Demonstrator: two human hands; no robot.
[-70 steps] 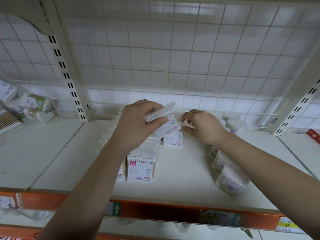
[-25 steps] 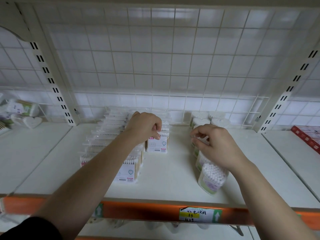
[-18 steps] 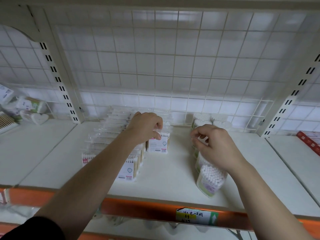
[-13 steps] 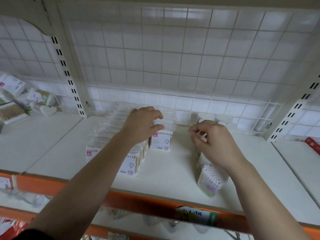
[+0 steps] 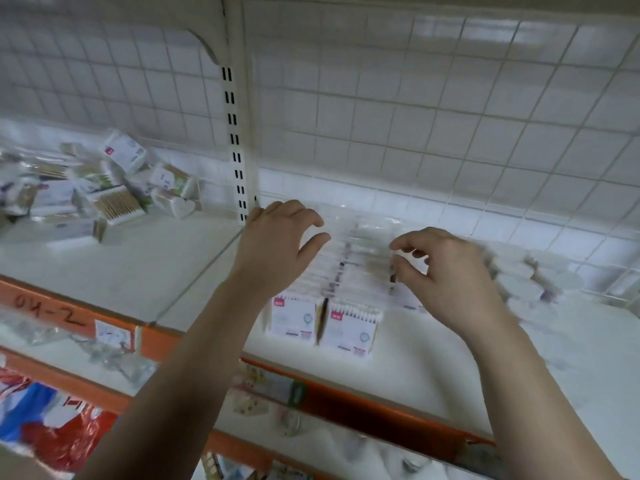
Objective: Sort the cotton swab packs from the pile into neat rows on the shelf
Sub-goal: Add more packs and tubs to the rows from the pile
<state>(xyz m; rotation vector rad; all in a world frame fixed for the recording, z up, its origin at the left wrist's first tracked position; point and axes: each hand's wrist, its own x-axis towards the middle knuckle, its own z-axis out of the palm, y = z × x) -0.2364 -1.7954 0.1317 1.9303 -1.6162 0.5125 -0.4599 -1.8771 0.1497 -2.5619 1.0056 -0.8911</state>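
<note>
Both hands empty, left hand and right hand above swab-pack rows; loose pile far left, blurred.

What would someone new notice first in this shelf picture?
Two bare hands, left hand and right hand, hover with loosely curled fingers over the neat rows of swab packs in the middle bay. A jumbled pile of packs lies in the bay to the left, and the orange shelf edge runs below.

The shelf looks smooth and matt. On it, swab packs are shiny plastic; behind it, a metal wire grid.
</note>
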